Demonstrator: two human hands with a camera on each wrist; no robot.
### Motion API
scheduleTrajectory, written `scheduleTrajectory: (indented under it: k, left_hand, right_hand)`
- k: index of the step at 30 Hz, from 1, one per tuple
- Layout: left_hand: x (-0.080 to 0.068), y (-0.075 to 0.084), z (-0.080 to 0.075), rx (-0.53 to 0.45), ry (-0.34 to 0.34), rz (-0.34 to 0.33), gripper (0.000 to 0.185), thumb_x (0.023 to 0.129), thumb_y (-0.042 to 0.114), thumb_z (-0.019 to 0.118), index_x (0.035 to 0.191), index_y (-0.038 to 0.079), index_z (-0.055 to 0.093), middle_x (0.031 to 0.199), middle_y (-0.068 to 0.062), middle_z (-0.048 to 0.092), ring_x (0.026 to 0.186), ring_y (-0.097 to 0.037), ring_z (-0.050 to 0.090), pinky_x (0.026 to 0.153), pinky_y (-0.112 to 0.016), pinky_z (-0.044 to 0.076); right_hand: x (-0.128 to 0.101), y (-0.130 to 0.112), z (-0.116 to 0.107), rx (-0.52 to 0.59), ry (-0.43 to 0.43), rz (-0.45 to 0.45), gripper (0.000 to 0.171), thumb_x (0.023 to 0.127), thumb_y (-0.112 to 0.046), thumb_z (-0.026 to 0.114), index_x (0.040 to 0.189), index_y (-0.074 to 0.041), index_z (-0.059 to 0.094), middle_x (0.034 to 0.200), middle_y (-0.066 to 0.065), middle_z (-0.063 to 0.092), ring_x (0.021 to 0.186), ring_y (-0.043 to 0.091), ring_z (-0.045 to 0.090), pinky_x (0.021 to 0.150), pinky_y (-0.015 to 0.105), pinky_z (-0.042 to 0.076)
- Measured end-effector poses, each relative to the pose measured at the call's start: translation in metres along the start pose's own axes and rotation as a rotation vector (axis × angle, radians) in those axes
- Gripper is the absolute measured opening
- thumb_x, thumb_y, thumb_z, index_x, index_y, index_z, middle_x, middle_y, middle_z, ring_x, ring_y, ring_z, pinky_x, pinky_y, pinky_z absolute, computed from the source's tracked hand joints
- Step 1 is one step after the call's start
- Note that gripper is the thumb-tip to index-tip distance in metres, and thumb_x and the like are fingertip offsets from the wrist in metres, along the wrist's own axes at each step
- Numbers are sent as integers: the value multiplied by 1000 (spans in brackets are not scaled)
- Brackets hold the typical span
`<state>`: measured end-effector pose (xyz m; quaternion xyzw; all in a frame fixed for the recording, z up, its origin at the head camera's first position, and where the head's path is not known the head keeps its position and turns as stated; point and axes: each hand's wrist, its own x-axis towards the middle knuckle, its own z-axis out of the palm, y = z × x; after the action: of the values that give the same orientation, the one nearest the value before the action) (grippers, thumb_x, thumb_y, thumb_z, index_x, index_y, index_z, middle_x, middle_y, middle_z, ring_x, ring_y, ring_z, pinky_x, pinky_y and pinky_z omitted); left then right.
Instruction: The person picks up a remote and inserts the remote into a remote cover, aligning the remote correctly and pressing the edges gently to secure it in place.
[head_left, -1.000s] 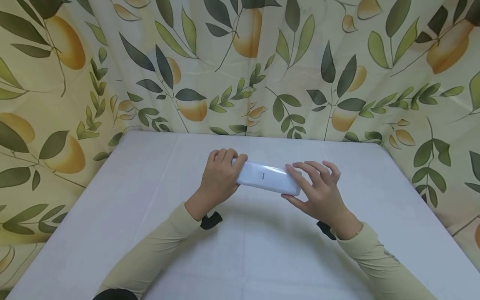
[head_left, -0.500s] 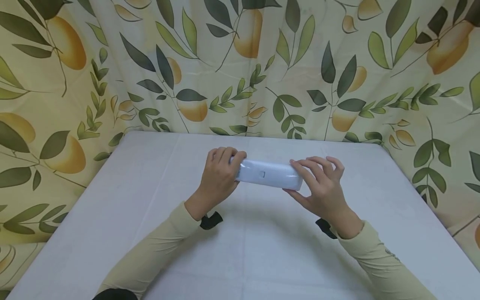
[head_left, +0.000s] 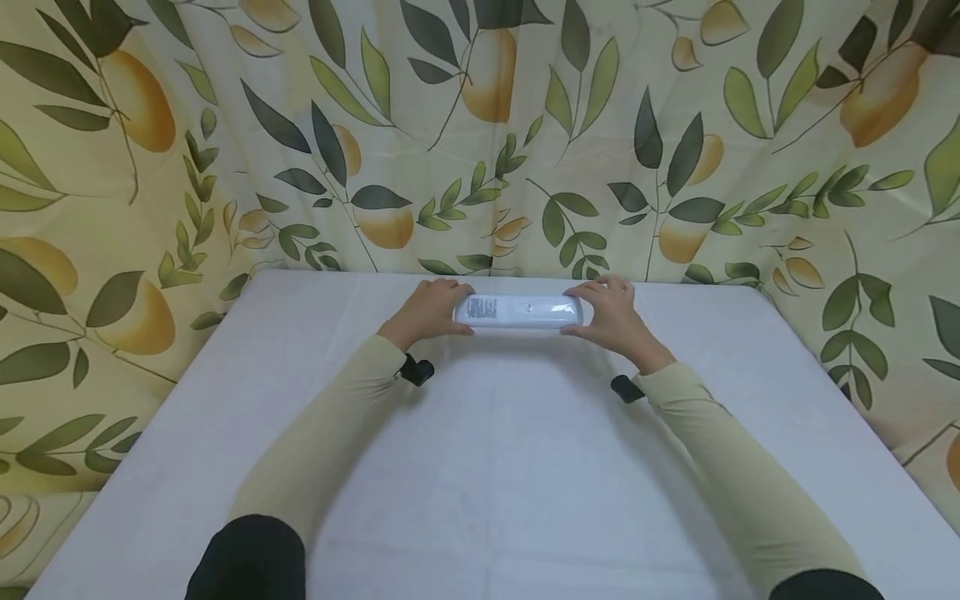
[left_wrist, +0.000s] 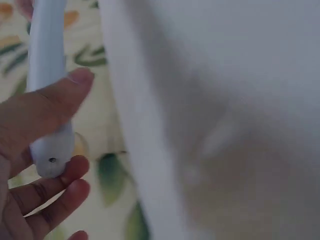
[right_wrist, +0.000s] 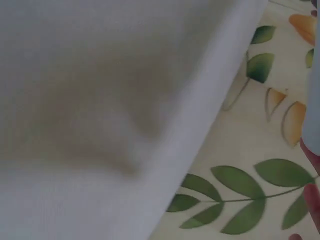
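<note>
A long white object (head_left: 517, 312) with rounded ends and a block of small grey print is level over the far part of the table in the head view. My left hand (head_left: 427, 312) grips its left end, and my right hand (head_left: 611, 317) holds the right end between thumb and fingers. Seen from the left wrist, the thumb crosses the white body (left_wrist: 47, 55), with fingertips at the end that has a small dark hole. The right wrist view catches only an edge of the object (right_wrist: 313, 100) and a few fingertips (right_wrist: 312, 200).
A white cloth covers the table (head_left: 480, 467), whose far edge lies just behind the hands. Beyond it hangs a cream curtain (head_left: 450, 167) printed with leaves and yellow fruit. Dark straps (head_left: 417, 369) sit at both wrists.
Both hands have carried the white object away from the body, toward the table's far edge. It has turned from slightly slanted to level, and its printed block now shows.
</note>
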<state>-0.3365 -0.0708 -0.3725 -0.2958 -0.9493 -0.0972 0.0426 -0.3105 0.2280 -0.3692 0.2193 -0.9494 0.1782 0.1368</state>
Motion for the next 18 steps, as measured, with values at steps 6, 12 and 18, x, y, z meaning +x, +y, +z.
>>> scheduleTrajectory:
  k: [6, 12, 18]
  left_hand:
    - [34, -28, 44, -236, -207, -177, 62, 75, 30, 78, 128, 10, 54, 121, -7, 61, 107, -21, 54, 96, -39, 43]
    - [39, -37, 72, -254, -220, -260, 65, 77, 37, 74, 135, 19, 50, 129, -13, 49, 116, -28, 44, 100, -45, 36]
    - [31, -34, 66, -265, -187, -260, 79, 82, 38, 69, 148, 24, 29, 150, -18, 27, 134, -36, 31, 106, -52, 29]
  right_hand:
    - [35, 28, 42, 68, -274, 242, 60, 68, -23, 82, 122, -5, 61, 128, 22, 56, 115, 44, 37, 90, 55, 24]
    - [38, 40, 60, 42, -353, 323, 63, 72, -26, 80, 127, -8, 57, 130, 28, 48, 112, 43, 36, 89, 56, 27]
    - [34, 35, 57, 47, -376, 317, 76, 78, -27, 75, 141, -7, 39, 136, 29, 43, 115, 46, 37, 92, 58, 30]
